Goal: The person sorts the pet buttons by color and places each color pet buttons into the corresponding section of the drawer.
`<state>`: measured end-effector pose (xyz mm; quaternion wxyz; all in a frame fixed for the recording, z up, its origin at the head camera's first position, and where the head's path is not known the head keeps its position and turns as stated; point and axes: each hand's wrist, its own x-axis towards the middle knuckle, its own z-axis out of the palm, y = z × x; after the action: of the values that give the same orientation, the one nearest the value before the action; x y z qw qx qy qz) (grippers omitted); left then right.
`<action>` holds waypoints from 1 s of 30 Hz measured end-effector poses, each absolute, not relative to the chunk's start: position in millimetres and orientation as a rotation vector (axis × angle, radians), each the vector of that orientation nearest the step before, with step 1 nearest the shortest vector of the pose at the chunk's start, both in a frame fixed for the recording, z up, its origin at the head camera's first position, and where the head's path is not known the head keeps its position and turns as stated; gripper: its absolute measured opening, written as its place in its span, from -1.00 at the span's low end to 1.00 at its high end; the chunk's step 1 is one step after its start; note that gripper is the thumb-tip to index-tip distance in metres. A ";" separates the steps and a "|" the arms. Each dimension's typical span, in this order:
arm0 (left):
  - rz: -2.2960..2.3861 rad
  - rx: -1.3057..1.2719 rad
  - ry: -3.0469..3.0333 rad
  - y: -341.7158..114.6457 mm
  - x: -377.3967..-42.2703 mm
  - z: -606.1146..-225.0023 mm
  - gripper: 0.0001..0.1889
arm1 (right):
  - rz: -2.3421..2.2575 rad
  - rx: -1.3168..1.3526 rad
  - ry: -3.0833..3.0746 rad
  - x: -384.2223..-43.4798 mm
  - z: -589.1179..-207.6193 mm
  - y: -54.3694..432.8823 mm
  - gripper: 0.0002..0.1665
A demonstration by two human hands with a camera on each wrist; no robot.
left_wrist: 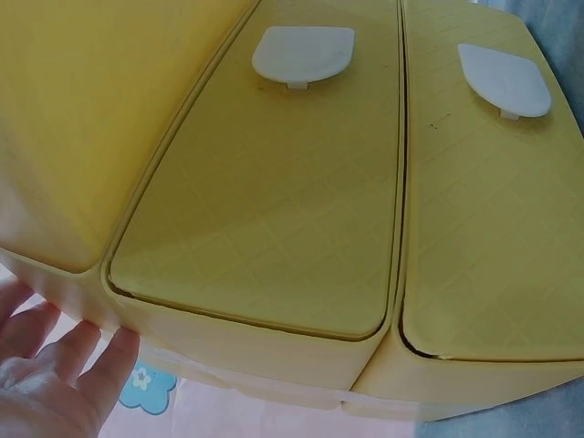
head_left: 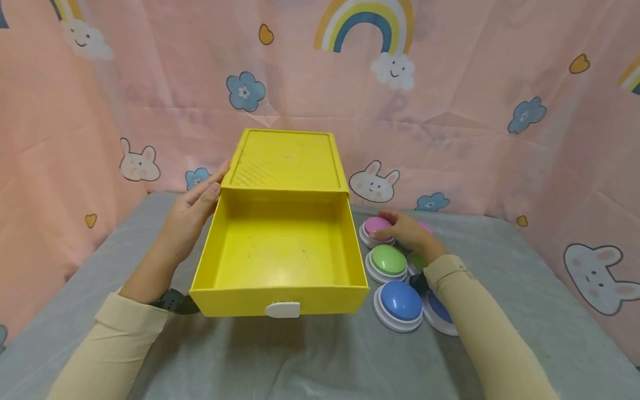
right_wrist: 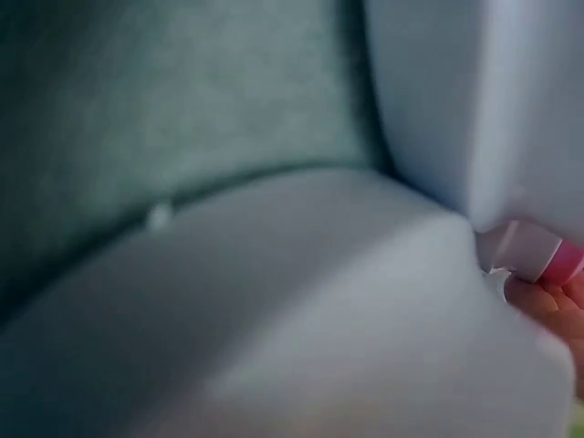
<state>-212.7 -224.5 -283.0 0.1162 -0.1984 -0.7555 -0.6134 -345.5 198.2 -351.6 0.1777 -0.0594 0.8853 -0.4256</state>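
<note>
A yellow drawer cabinet (head_left: pixel 287 160) stands in the middle of the head view, its top drawer (head_left: pixel 279 301) pulled out toward me and the drawer's yellow floor showing. My left hand (head_left: pixel 187 219) rests against the cabinet's left side, fingers mostly straight. The left wrist view has that hand (left_wrist: pixel 55 374) beside two closed drawers with white handles (left_wrist: pixel 304 57). To the right of the cabinet, my right hand (head_left: pixel 407 230) pinches a pink push button (head_left: pixel 376 226) with a white base. Its fingers (right_wrist: pixel 552 306) and a bit of pink show at the right wrist view's edge.
Green (head_left: pixel 389 259) and blue (head_left: pixel 401 300) push buttons sit in front of the pink one. A second column, with another blue button (head_left: pixel 439 308), is partly hidden under the right arm. A pink patterned cloth (head_left: pixel 300 100) hangs behind the grey-covered table (head_left: pixel 325 355).
</note>
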 end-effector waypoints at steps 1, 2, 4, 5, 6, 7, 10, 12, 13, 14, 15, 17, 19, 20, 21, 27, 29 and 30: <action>-1.798 -0.580 -2.214 -224.6 -212.4 -282.7 -0.47 | -1.200 -0.164 2.499 -345.6 -351.9 197.7 0.09; -1.802 -0.580 -2.213 -224.6 -212.1 -282.5 -0.46 | -1.197 -0.150 2.490 -345.6 -352.2 197.3 0.10; -1.803 -0.578 -2.216 -224.4 -211.7 -281.9 -0.46 | -1.198 -0.125 2.475 -345.5 -352.9 196.4 0.14; -1.798 -0.574 -2.221 -224.1 -211.6 -281.6 -0.45 | -1.198 -0.113 2.468 -345.5 -353.1 196.0 0.17; -1.795 -0.572 -2.225 -224.0 -211.4 -281.4 -0.45 | -1.201 -0.094 2.459 -345.4 -353.5 195.7 0.19; -1.796 -0.570 -2.227 -223.8 -211.2 -281.2 -0.45 | -1.200 -0.088 2.457 -345.6 -353.9 195.8 0.20; -1.794 -0.570 -2.230 -223.3 -211.5 -281.1 -0.45 | -1.167 -0.116 2.493 -346.3 -354.8 196.1 0.18; -1.803 -0.571 -2.224 -223.4 -211.6 -281.3 -0.45 | -1.151 -0.129 2.515 -347.2 -355.5 196.3 0.16; -1.805 -0.572 -2.222 -223.4 -211.6 -281.4 -0.45 | -1.140 -0.138 2.532 -347.6 -355.5 196.2 0.15; -1.803 -0.570 -2.223 -223.5 -211.5 -281.4 -0.45 | -1.132 -0.143 2.547 -348.2 -355.5 196.3 0.14; -1.805 -0.567 -2.224 -223.6 -211.4 -281.4 -0.45 | -1.134 -0.142 2.552 -348.4 -354.5 196.1 0.13; -1.814 -0.557 -2.219 -223.3 -211.1 -280.9 -0.46 | -1.142 -0.157 2.571 -348.7 -351.2 196.0 0.09; -1.812 -0.550 -2.218 -223.2 -210.8 -280.4 -0.46 | -1.146 -0.191 2.606 -348.9 -346.2 195.8 0.05; -1.809 -0.545 -2.219 -223.2 -210.7 -280.2 -0.45 | -1.151 -0.209 2.619 -348.5 -343.0 195.6 0.03; -1.806 -0.540 -2.220 -223.3 -210.7 -280.1 -0.45 | -1.155 -0.238 2.634 -347.6 -339.3 195.2 0.02; -1.801 -0.551 -2.221 -223.6 -211.4 -280.9 -0.44 | -1.115 -0.324 2.724 -339.8 -319.1 198.8 0.04; -1.801 -0.561 -2.220 -223.3 -211.8 -281.4 -0.44 | -1.100 -0.334 2.742 -337.4 -312.5 201.3 0.05; -1.804 -0.565 -2.217 -223.2 -211.9 -281.5 -0.44 | -1.100 -0.341 2.747 -336.1 -309.3 202.4 0.07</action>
<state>-211.9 -223.2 -281.5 0.1137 -0.1928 -0.7559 -0.6152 -336.1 202.4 -309.3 0.0813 -0.1140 0.9192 -0.3681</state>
